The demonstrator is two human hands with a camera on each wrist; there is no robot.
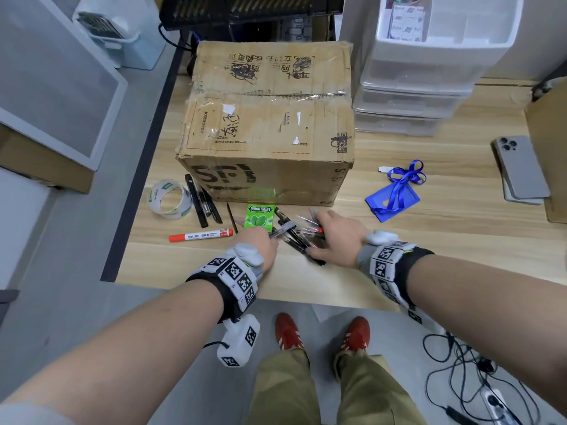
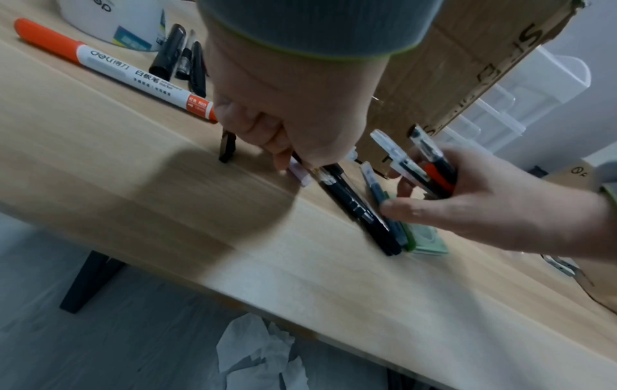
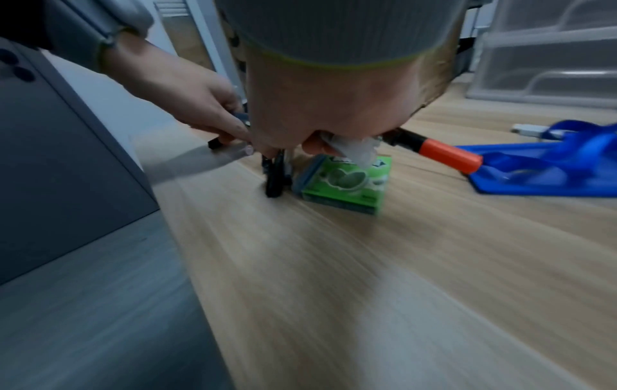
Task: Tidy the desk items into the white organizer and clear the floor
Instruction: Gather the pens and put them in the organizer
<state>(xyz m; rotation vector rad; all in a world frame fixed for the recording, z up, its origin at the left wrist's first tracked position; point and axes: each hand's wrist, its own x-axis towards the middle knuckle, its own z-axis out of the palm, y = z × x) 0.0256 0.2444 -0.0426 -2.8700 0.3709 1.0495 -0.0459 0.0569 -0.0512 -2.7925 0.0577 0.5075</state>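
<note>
Both hands are down on the wooden desk (image 1: 429, 240) just in front of the big cardboard box (image 1: 270, 118), working at a loose heap of pens (image 1: 294, 237). The right hand (image 1: 337, 237) has its fingers wrapped round a bundle of several pens, one with an orange section, while the left hand (image 1: 260, 246) pinches the end of a single black pen whose far end rests on the desk, apparently feeding it toward the bundle. The green gum pack (image 1: 259, 217) lies flat in front of the box, touching the heap. To the left of the box's front face sit a roll of clear tape (image 1: 168, 199), a few more black pens (image 1: 201, 200) and, nearer the desk edge, a red whiteboard marker (image 1: 201, 235). To the right of the box lie a blue lanyard pouch (image 1: 394, 194), a small white stick and a phone (image 1: 518, 167). The white drawer organizer (image 1: 429, 72) stands at the box's right rear corner, its drawers closed. I'd judge the job is barely begun: nothing appears stowed yet, most items are still out, and crumpled paper (image 2: 260, 353) waits on the floor beneath the desk edge.
</note>
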